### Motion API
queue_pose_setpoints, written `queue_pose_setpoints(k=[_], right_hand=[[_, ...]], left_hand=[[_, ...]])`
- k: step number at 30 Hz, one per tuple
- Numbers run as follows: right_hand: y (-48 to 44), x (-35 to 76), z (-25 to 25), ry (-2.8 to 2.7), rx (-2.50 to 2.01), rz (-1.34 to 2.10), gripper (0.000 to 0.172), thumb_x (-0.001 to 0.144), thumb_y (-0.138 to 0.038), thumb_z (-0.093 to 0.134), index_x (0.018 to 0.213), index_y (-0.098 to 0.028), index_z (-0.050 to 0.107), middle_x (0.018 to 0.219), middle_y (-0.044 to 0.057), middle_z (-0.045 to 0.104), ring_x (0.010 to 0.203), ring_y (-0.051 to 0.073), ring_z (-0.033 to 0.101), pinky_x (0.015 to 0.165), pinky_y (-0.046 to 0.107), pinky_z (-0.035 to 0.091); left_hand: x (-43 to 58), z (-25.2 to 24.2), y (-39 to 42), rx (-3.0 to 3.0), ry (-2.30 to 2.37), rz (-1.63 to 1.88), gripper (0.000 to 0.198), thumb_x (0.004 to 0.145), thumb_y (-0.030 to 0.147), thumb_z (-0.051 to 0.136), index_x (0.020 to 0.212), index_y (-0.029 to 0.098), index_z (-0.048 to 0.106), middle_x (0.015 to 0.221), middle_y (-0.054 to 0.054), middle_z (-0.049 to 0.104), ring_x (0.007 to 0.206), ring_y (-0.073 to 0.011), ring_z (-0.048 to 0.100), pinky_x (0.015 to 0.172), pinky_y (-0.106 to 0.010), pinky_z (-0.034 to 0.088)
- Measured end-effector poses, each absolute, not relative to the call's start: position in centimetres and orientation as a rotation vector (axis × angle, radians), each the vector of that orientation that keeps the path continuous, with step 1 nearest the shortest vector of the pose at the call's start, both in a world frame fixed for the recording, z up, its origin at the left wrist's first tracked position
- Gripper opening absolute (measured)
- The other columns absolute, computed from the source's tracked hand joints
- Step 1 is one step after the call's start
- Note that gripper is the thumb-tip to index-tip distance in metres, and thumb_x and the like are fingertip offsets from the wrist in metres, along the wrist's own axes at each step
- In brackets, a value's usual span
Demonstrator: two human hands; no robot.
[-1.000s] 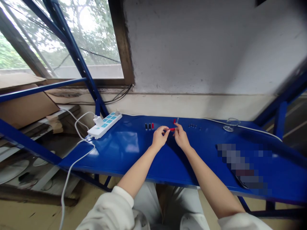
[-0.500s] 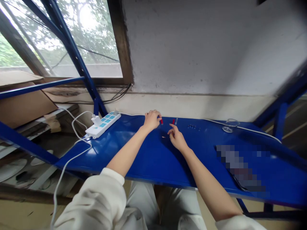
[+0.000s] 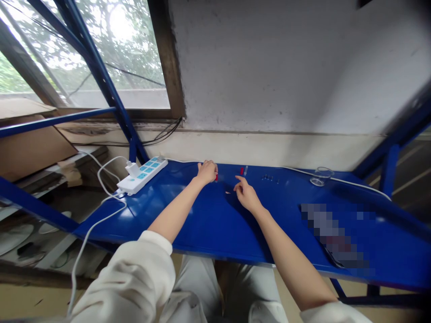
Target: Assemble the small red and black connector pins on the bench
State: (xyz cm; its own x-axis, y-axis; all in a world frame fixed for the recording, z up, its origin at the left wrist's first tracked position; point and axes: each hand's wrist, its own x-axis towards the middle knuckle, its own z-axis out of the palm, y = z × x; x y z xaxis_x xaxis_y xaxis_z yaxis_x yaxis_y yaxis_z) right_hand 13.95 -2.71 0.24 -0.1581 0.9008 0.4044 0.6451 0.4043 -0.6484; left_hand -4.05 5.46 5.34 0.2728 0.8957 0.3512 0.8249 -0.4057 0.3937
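Observation:
My left hand (image 3: 206, 172) rests far back on the blue table (image 3: 188, 215), fingers curled over small upright pieces; a red one (image 3: 216, 178) shows at its right edge. My right hand (image 3: 246, 195) lies a little nearer, loosely curled with the forefinger stretched forward, and nothing shows in it. A tiny pale piece (image 3: 227, 193) lies on the table just left of it. A small red piece (image 3: 241, 171) and a clear one (image 3: 246, 170) stand just beyond the right forefinger.
A white power strip (image 3: 143, 174) with a white cable sits at the back left. A row of tiny dark pieces (image 3: 270, 178) and a small glass dish (image 3: 318, 181) lie at the back right. A blurred object (image 3: 336, 235) lies at the right.
My hands have parted. The left hand went back and left to the row of small upright pieces and closed over them. The right hand stayed, no longer pinching the red piece.

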Motion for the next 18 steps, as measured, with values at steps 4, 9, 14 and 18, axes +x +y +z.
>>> queue_pose_setpoints(k=[4, 9, 14, 18], right_hand=[[-2.59, 14.05, 0.06, -1.888, -1.322, 0.417, 0.046, 0.077, -0.014, 0.034, 0.123, -0.015, 0.034, 0.081, 0.004, 0.062, 0.070, 0.015, 0.057, 0.067, 0.027, 0.042], [-2.61, 14.07, 0.08, -1.887, -1.300, 0.415, 0.045, 0.077, -0.013, 0.034, 0.122, -0.015, 0.034, 0.080, 0.004, 0.062, 0.068, 0.014, 0.056, 0.066, 0.026, 0.041], [-2.66, 14.07, 0.17, -1.890, -1.312, 0.413, 0.045, 0.077, -0.013, 0.035, 0.122, -0.015, 0.034, 0.080, 0.004, 0.062, 0.068, 0.014, 0.056, 0.065, 0.026, 0.041], [-2.74, 14.06, 0.32, -1.889, -1.324, 0.415, 0.045, 0.078, -0.013, 0.035, 0.122, -0.015, 0.035, 0.080, 0.004, 0.062, 0.068, 0.014, 0.056, 0.063, 0.025, 0.041]], left_hand=[[-4.17, 5.59, 5.34, 2.437, 1.703, 0.648, 0.010, 0.068, 0.009, 0.056, 0.064, 0.017, 0.060, 0.087, -0.009, 0.057, 0.095, -0.0267, 0.046, 0.084, -0.044, 0.027], [-4.22, 5.86, 5.04, 2.458, 1.747, 0.515, 0.009, 0.073, 0.015, 0.052, 0.074, 0.018, 0.060, 0.097, -0.007, 0.057, 0.100, -0.0252, 0.044, 0.084, -0.042, 0.027], [-4.17, 5.99, 4.83, 2.450, 1.770, 0.488, 0.010, 0.074, 0.015, 0.051, 0.077, 0.018, 0.060, 0.099, -0.008, 0.057, 0.101, -0.0246, 0.044, 0.084, -0.041, 0.028], [-4.16, 6.13, 4.63, 2.449, 1.774, 0.496, 0.010, 0.074, 0.015, 0.052, 0.078, 0.018, 0.060, 0.100, -0.008, 0.058, 0.102, -0.0249, 0.044, 0.084, -0.042, 0.029]])
